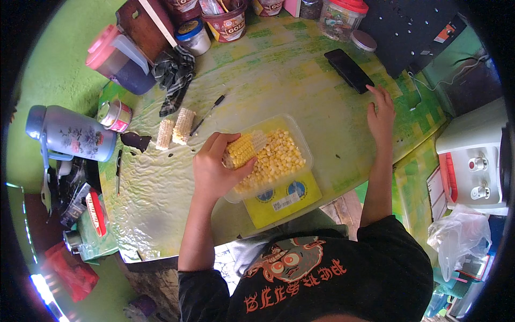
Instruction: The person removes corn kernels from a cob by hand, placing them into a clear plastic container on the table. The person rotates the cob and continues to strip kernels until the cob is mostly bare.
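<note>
My left hand (217, 161) grips a corn cob (241, 151) whose far end is stripped pale while yellow kernels still cover the rest. Beneath it is a clear plastic container (309, 155) holding loose corn kernels (281, 155). The container rests partly on a yellow printed book or box (257, 215). Off to the right, my right hand (380, 112) holds nothing; its fingers are apart, with the index fingertip at the near end of a black smartphone (349, 71). Two stripped cobs (184, 126) (164, 134) lie left of the container.
Close to the stripped cobs is a black pen (207, 115). A thermos (74, 133), a pink-lidded pitcher (120, 60) and a checked cloth (174, 76) line the left side. Tubs (225, 24) and a red-lidded jar (342, 20) stand at the back. A water dispenser (474, 169) is at right.
</note>
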The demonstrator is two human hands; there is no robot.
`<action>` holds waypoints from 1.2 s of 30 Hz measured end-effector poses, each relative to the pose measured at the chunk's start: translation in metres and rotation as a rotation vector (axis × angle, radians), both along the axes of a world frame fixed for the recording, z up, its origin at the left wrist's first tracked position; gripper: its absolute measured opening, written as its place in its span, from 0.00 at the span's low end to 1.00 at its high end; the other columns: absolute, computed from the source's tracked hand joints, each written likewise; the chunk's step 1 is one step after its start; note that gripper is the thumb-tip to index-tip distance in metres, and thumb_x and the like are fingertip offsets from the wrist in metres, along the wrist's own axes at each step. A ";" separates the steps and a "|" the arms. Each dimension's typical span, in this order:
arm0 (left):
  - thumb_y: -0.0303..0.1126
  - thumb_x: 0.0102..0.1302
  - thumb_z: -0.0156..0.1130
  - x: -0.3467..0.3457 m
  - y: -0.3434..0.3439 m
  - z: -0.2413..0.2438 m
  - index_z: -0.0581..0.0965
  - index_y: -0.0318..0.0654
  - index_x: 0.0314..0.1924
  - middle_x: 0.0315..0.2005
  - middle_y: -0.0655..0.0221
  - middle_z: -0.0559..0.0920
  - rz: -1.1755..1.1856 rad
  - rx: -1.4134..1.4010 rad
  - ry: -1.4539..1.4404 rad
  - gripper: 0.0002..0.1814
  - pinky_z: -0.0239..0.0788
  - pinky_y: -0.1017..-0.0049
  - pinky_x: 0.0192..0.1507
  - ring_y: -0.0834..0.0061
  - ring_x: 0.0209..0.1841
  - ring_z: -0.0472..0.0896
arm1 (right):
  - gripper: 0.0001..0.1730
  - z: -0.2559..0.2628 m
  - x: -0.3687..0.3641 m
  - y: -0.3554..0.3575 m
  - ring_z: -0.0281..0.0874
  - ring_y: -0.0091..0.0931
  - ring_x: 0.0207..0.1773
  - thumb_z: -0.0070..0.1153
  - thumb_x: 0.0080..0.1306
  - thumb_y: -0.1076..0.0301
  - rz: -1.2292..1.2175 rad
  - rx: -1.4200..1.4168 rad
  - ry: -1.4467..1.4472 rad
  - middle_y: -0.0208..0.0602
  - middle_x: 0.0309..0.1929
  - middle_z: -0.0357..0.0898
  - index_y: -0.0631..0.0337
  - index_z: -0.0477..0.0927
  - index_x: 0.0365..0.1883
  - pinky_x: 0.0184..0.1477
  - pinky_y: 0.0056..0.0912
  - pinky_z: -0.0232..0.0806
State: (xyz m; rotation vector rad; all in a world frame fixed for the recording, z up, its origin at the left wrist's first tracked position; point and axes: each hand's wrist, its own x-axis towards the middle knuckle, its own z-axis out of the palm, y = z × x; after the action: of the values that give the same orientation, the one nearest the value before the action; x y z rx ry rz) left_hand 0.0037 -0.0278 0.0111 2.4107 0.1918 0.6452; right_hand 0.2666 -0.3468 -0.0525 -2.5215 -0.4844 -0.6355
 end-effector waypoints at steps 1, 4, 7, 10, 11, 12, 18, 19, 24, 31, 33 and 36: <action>0.35 0.44 0.78 0.000 0.000 0.000 0.81 0.35 0.41 0.34 0.61 0.82 0.002 0.002 0.001 0.23 0.77 0.68 0.36 0.60 0.34 0.84 | 0.28 0.000 0.000 0.000 0.68 0.42 0.67 0.48 0.62 0.80 0.005 0.007 0.001 0.43 0.66 0.70 0.45 0.77 0.60 0.64 0.41 0.64; 0.35 0.44 0.78 0.000 0.001 -0.002 0.81 0.35 0.41 0.34 0.61 0.82 0.001 0.000 0.005 0.23 0.77 0.68 0.36 0.60 0.34 0.84 | 0.29 0.001 0.000 -0.001 0.69 0.42 0.66 0.48 0.61 0.81 0.046 0.006 -0.046 0.44 0.64 0.71 0.47 0.77 0.59 0.64 0.42 0.64; 0.35 0.44 0.78 0.000 0.002 -0.003 0.81 0.35 0.41 0.34 0.61 0.82 -0.003 -0.001 -0.004 0.23 0.77 0.68 0.36 0.60 0.34 0.84 | 0.29 0.001 0.000 -0.001 0.70 0.42 0.66 0.49 0.60 0.81 0.066 0.031 -0.042 0.45 0.63 0.72 0.48 0.77 0.58 0.64 0.42 0.64; 0.35 0.44 0.78 0.000 0.001 -0.002 0.81 0.35 0.41 0.34 0.61 0.82 -0.002 0.004 -0.012 0.23 0.77 0.68 0.36 0.60 0.34 0.84 | 0.28 0.003 0.003 0.002 0.70 0.43 0.65 0.50 0.59 0.81 0.094 0.003 -0.109 0.44 0.64 0.72 0.48 0.78 0.58 0.64 0.41 0.64; 0.35 0.44 0.78 0.000 0.001 -0.002 0.81 0.35 0.41 0.34 0.61 0.82 -0.001 0.006 -0.014 0.23 0.77 0.68 0.36 0.60 0.34 0.84 | 0.28 0.005 0.005 0.004 0.69 0.42 0.66 0.50 0.60 0.80 0.112 -0.018 -0.112 0.44 0.64 0.71 0.48 0.78 0.58 0.65 0.42 0.63; 0.35 0.44 0.77 0.000 0.001 -0.002 0.81 0.35 0.41 0.33 0.61 0.82 0.001 0.005 -0.012 0.23 0.77 0.68 0.36 0.60 0.34 0.84 | 0.28 0.009 0.008 0.004 0.69 0.42 0.66 0.51 0.60 0.80 0.130 -0.039 -0.117 0.44 0.65 0.71 0.47 0.77 0.59 0.65 0.43 0.63; 0.35 0.44 0.77 -0.001 0.001 -0.002 0.81 0.35 0.41 0.33 0.61 0.82 -0.003 -0.005 0.001 0.23 0.77 0.68 0.36 0.60 0.34 0.84 | 0.21 0.035 0.035 0.020 0.61 0.45 0.72 0.49 0.72 0.62 0.145 -0.203 -0.037 0.38 0.72 0.63 0.38 0.75 0.63 0.69 0.56 0.56; 0.35 0.44 0.77 -0.001 0.001 -0.002 0.81 0.35 0.41 0.33 0.61 0.82 0.001 -0.004 0.001 0.23 0.77 0.68 0.36 0.60 0.34 0.84 | 0.20 0.037 0.039 0.026 0.59 0.47 0.73 0.48 0.73 0.57 0.138 -0.235 0.004 0.37 0.74 0.60 0.36 0.74 0.63 0.70 0.61 0.55; 0.34 0.45 0.77 -0.001 0.001 -0.003 0.81 0.35 0.42 0.34 0.61 0.82 -0.011 0.000 -0.013 0.23 0.75 0.70 0.35 0.63 0.34 0.83 | 0.22 0.030 0.063 0.040 0.53 0.49 0.75 0.38 0.76 0.46 0.075 -0.390 0.140 0.34 0.77 0.54 0.34 0.76 0.62 0.66 0.80 0.47; 0.33 0.45 0.78 -0.002 0.003 -0.003 0.81 0.34 0.45 0.36 0.61 0.83 -0.049 -0.019 -0.011 0.25 0.75 0.73 0.37 0.67 0.36 0.83 | 0.25 0.026 0.065 0.033 0.55 0.49 0.73 0.33 0.78 0.46 0.170 -0.088 -0.045 0.36 0.75 0.58 0.42 0.79 0.59 0.71 0.62 0.49; 0.34 0.46 0.77 0.000 0.004 -0.004 0.81 0.35 0.45 0.36 0.62 0.83 -0.072 -0.001 -0.026 0.25 0.75 0.71 0.37 0.64 0.36 0.84 | 0.25 0.029 0.059 0.019 0.57 0.47 0.73 0.33 0.79 0.48 0.182 -0.064 -0.096 0.39 0.74 0.61 0.46 0.81 0.57 0.72 0.54 0.50; 0.37 0.47 0.77 -0.001 0.004 -0.004 0.81 0.37 0.44 0.36 0.64 0.83 -0.103 0.061 -0.062 0.24 0.76 0.67 0.36 0.61 0.35 0.84 | 0.25 0.035 0.034 0.006 0.58 0.44 0.72 0.34 0.79 0.51 0.199 -0.012 -0.119 0.42 0.71 0.65 0.50 0.82 0.55 0.72 0.49 0.51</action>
State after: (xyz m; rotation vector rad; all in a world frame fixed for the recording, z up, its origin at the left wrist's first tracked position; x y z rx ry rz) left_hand 0.0026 -0.0234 0.0076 2.4371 0.0216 0.6858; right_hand 0.3006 -0.3405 -0.0177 -2.4157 -0.7723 -0.7093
